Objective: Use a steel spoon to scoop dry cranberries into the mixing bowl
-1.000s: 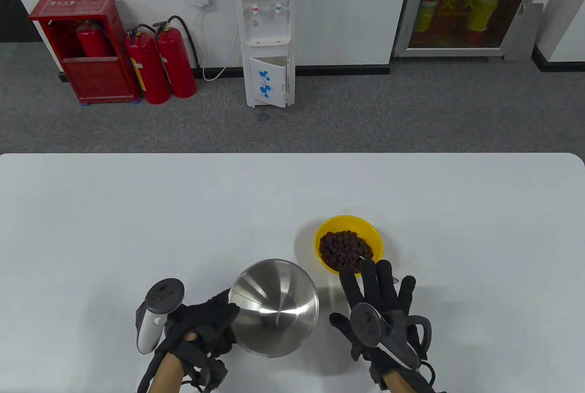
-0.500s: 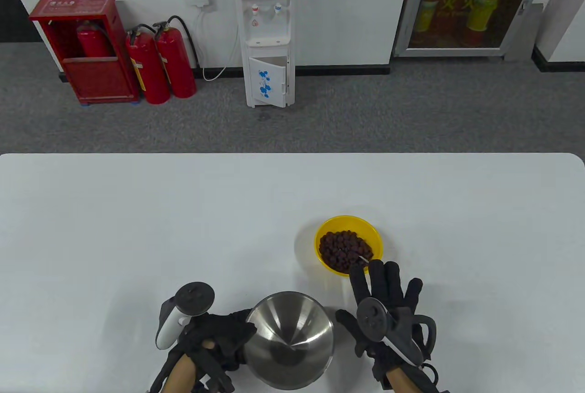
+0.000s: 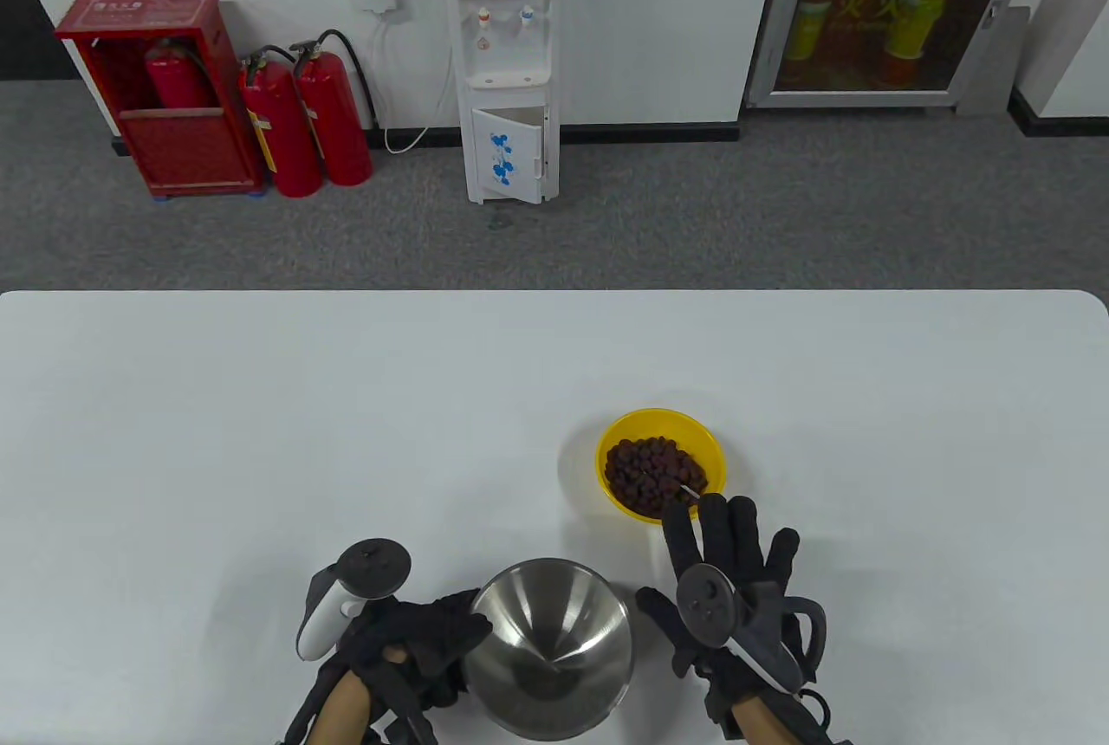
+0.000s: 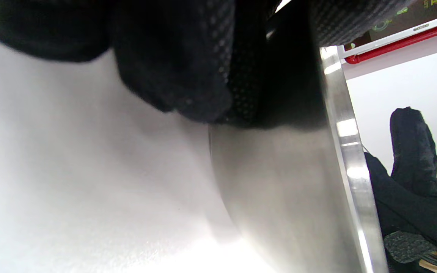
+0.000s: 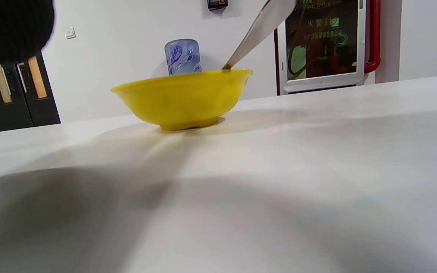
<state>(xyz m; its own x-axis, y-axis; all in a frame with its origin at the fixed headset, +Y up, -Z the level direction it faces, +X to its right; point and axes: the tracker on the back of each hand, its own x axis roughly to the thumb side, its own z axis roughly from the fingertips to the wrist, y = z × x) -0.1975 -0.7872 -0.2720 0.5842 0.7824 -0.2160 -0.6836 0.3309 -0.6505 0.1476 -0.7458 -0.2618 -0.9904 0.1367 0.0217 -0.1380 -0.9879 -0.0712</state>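
The steel mixing bowl (image 3: pixel 554 650) stands tilted near the table's front edge. My left hand (image 3: pixel 463 628) grips its left rim; in the left wrist view my fingers (image 4: pixel 188 68) wrap the bowl's wall (image 4: pixel 290 189). A yellow bowl (image 3: pixel 712 449) of dry cranberries (image 3: pixel 645 472) sits behind and to the right. The steel spoon (image 3: pixel 690 490) leans in it, its handle (image 5: pixel 260 26) rising over the near rim of the yellow bowl (image 5: pixel 182 98). My right hand (image 3: pixel 728 541) lies with fingers stretched out flat over the handle's end, just in front of the yellow bowl. The mixing bowl holds no cranberries.
The white table (image 3: pixel 260 433) stretches far to the left and back. Its far edge has grey floor beyond, with a water dispenser (image 3: pixel 507 61) and red fire extinguishers (image 3: pixel 303 121) by the wall. My right hand also shows past the steel bowl in the left wrist view (image 4: pixel 412 151).
Over the last second my left hand has carried the mixing bowl right and toward the front edge, then held it still. My right hand has shifted slightly right and stayed flat.
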